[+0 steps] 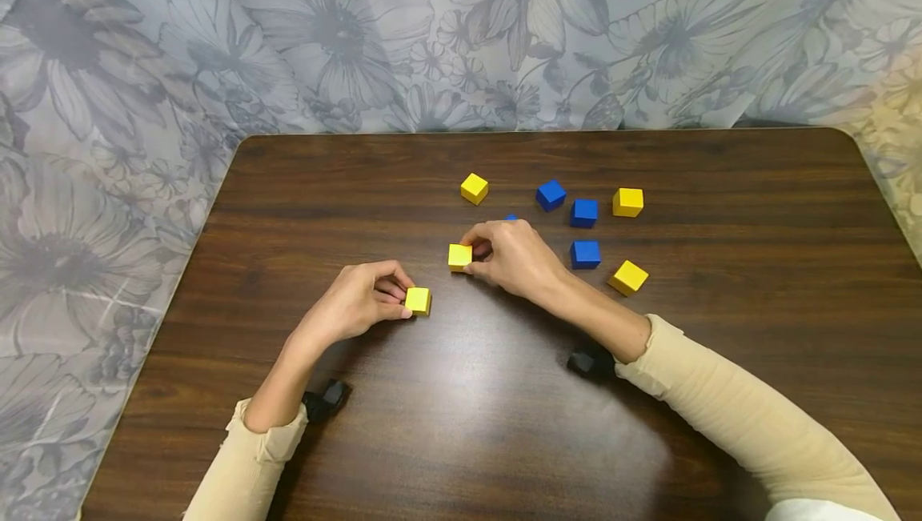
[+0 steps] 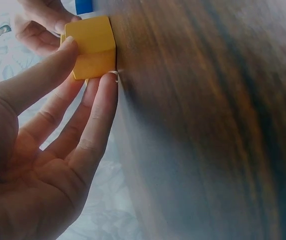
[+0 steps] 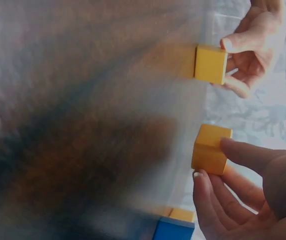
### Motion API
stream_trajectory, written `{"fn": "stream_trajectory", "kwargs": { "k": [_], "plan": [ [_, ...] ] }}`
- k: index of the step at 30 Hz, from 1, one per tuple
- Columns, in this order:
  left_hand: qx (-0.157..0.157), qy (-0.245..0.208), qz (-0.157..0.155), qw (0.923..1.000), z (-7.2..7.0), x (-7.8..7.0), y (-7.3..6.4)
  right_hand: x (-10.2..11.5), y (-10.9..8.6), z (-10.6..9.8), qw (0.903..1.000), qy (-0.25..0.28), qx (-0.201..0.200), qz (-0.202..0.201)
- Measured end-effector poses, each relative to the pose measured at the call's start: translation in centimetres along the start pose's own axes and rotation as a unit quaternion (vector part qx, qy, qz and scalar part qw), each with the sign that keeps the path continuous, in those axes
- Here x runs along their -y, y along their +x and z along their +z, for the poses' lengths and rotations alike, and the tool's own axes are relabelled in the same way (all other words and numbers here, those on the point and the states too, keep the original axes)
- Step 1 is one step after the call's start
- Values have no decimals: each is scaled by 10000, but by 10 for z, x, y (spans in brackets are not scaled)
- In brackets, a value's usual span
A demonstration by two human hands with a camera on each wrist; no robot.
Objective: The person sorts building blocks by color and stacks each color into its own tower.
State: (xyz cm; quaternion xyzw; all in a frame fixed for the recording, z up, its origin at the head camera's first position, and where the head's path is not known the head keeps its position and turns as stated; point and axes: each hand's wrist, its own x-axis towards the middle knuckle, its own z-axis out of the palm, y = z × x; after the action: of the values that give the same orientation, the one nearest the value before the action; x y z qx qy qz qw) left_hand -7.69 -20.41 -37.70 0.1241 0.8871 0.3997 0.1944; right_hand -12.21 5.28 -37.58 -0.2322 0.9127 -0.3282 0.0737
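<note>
Near the middle of the brown table, my left hand (image 1: 358, 301) pinches a yellow cube (image 1: 418, 302) between thumb and fingers. In the left wrist view that yellow cube (image 2: 93, 47) appears to sit on the tabletop. Farther up and to the right, my right hand (image 1: 520, 257) pinches another yellow cube (image 1: 460, 258) by its right side. The right wrist view shows the thumb on the face of this cube (image 3: 211, 150), fingertips at its lower edge. A small gap separates the two held cubes. Behind the right hand a blue cube (image 1: 511, 218) is mostly hidden.
Right of the right hand lie several loose cubes, among them a blue cube (image 1: 586, 254), a yellow cube (image 1: 629, 278) and a farther yellow cube (image 1: 628, 202). Another yellow cube (image 1: 475, 189) lies toward the back edge. Flower-patterned cloth (image 1: 338, 41) hangs behind the table (image 1: 324, 193).
</note>
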Motion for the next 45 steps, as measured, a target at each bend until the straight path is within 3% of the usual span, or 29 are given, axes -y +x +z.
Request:
{"fn": "stream_trajectory", "kwargs": {
  "k": [27,45],
  "plan": [
    [39,-135,-123,9998,-1,-1,2,10,-20,12,9950,905,414,-2],
    [52,-194,-36,9998,0,2,2,18,-21,24,9950,714,684,-140]
  ]
}}
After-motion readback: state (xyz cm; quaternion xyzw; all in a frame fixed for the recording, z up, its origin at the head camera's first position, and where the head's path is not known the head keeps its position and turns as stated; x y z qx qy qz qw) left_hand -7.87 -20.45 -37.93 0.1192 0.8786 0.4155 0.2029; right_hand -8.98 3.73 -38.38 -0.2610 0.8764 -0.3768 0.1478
